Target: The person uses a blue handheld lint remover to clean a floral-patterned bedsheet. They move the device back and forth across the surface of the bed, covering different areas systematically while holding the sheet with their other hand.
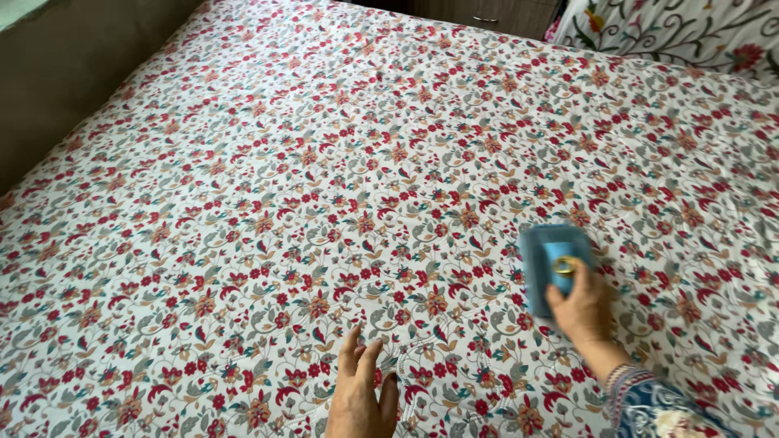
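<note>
A: What is the right hand (583,307) doing?

B: Its fingers are wrapped over the near end of a blue brush (554,261), a blocky thing with a lighter blue handle on top. It lies flat on the floral bedspread (324,178), toward the right side of the bed.

A: And the left hand (360,397)?

B: Flat on the bedspread at the near edge, fingers spread and straight, holding nothing. It sits well apart from the brush.

A: How would you say the brush handles?

B: By its look, rigid plastic and light, easy for one hand. The raised handle on top is the natural place to grip, and that is where the fingers close now. It should slide readily over cloth.

A: The bedspread itself?

B: Soft, thin, quilted. It looks likely to ruck up under a push, so a flat palm could pin it.
</note>
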